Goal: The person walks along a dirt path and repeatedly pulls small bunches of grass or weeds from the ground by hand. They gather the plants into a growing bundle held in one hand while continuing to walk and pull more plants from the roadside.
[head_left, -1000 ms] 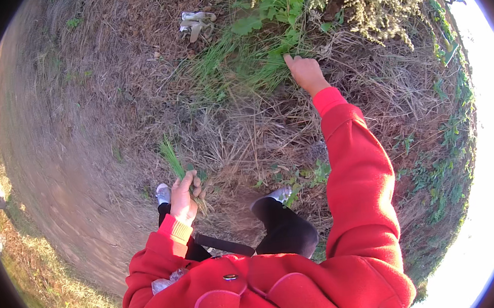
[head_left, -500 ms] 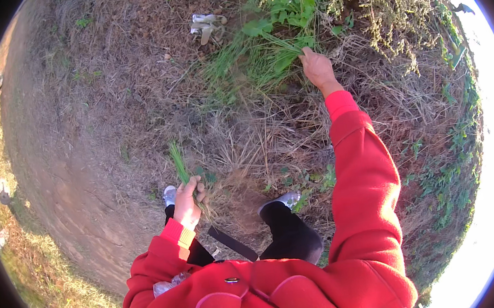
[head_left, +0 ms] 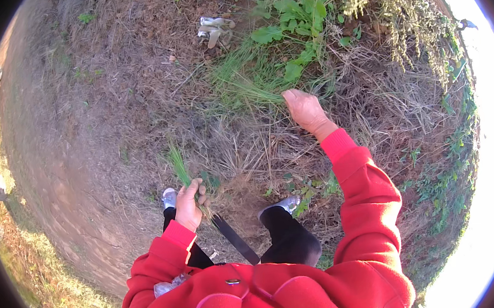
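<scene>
My left hand [head_left: 190,206] is closed round a small bunch of green grass [head_left: 179,165], its blades pointing up and away and its pale root ends showing below the fist. Out ahead to the right, my right hand [head_left: 304,110] pinches the ends of a strand of long thin grass [head_left: 257,91]. The blades stretch from my fingertips leftward into a green clump on the ground. Just beyond that hand grows a broad-leaved green plant [head_left: 301,21]. Whether the pinched blades are still rooted, I cannot tell.
A pair of whitish gloves [head_left: 215,29] lies on the dry grass [head_left: 140,104] ahead. Dry seed-headed weeds [head_left: 398,17] stand at the far right. A dark strap [head_left: 234,239] hangs by my legs, above my grey shoes [head_left: 288,204]. Vehicle-like shapes show at the left rim.
My right hand has drawn back toward me and slightly left, pulling the grass blades with it. My left hand keeps its bunch almost in place.
</scene>
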Tool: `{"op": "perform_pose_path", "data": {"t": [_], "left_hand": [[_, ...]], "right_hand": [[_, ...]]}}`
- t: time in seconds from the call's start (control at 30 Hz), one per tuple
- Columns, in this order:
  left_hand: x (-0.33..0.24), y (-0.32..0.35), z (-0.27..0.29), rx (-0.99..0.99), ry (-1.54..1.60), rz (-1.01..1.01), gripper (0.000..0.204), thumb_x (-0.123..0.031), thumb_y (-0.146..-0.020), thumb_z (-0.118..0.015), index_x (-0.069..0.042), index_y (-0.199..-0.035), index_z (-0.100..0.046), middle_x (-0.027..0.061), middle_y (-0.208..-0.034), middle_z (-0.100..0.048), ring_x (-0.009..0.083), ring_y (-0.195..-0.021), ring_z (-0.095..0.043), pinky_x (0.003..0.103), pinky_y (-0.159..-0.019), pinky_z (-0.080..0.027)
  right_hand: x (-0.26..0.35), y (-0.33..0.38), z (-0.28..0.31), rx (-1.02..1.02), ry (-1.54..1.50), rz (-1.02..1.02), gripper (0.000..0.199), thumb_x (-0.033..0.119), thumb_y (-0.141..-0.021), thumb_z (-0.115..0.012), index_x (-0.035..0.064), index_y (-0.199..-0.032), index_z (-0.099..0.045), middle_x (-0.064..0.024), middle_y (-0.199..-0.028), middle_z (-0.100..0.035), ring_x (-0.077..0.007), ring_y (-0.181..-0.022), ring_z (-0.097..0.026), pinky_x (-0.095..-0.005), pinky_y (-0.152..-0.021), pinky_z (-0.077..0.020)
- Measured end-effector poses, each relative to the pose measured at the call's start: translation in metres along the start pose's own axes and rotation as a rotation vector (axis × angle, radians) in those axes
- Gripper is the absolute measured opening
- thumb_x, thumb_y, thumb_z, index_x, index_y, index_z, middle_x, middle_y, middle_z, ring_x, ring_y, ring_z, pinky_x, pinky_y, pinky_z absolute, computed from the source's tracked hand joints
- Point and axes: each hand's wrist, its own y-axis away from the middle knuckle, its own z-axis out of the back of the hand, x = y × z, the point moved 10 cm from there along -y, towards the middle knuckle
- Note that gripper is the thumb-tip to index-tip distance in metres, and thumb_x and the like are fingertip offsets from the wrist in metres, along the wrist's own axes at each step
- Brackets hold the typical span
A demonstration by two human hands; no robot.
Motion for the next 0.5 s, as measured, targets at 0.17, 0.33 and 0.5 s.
{"op": "perform_pose_path", "data": {"t": [0.17,0.33,0.5], "left_hand": [[0.007,-0.005,0.011,-0.012,0.029,0.027,0.014,-0.021,-0.090,-0.054,-0.008,-0.095,-0.054,0.0003,-0.069,-0.050,0.0110,-0.051,-0.040,0.029,-0.048,-0.036],[0.009,-0.006,0.016,0.005,0.033,0.013,0.016,-0.023,-0.089,-0.056,-0.009,-0.095,-0.053,-0.0002,-0.069,-0.050,0.0107,-0.052,-0.041,0.029,-0.050,-0.037],[0.010,-0.003,0.018,-0.016,0.015,0.010,0.016,-0.023,-0.089,-0.055,-0.009,-0.095,-0.052,-0.0002,-0.070,-0.049,0.0105,-0.053,-0.041,0.028,-0.050,-0.036]], "right_hand": [[-0.041,-0.040,-0.052,-0.001,0.273,-0.009,0.025,0.011,-0.076,-0.057,0.0084,-0.100,-0.050,-0.0080,-0.079,-0.058,-0.0252,-0.073,-0.062,-0.0358,-0.063,-0.0498],[-0.036,-0.053,-0.065,0.011,0.373,0.048,0.008,0.010,-0.074,-0.055,0.0108,-0.080,-0.051,-0.0077,-0.085,-0.056,-0.0228,-0.084,-0.059,-0.0364,-0.070,-0.0476],[-0.042,-0.043,-0.036,-0.152,0.078,0.093,0.013,0.016,-0.081,-0.053,0.0065,-0.090,-0.054,-0.0124,-0.089,-0.058,-0.0327,-0.087,-0.055,-0.0403,-0.074,-0.0445]]}}
